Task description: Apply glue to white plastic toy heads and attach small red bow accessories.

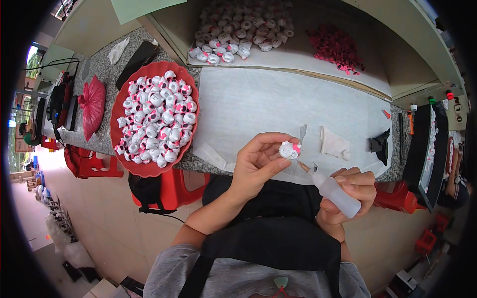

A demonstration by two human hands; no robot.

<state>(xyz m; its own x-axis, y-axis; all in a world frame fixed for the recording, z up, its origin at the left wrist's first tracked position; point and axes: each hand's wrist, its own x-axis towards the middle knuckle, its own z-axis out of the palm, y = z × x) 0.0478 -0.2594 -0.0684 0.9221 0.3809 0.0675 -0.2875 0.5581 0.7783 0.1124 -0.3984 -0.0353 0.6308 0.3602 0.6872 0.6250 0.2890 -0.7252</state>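
Note:
Between the thumb and fingers of my left hand (256, 161) is a small white cat-shaped figure head (288, 150) with a pink patch on it. My right hand (350, 191) is wrapped around a translucent white squeeze bottle (338, 194), tilted so that its thin tip reaches the lower edge of the figure head. Whether the tip touches the head, I cannot tell. Both hands are above the front edge of a white sheet (248, 109). To their left, a red scalloped tray (118, 109) is heaped with white and pink figure heads (156, 119).
On the shelf at the back lie a pile of white heads (243, 25) and a heap of dark pink pieces (338, 47). A folded white cloth (335, 143) and a black crumpled piece (380, 145) rest on the sheet. Far left is a pink plastic bag (93, 107); red stools (181, 188) stand below.

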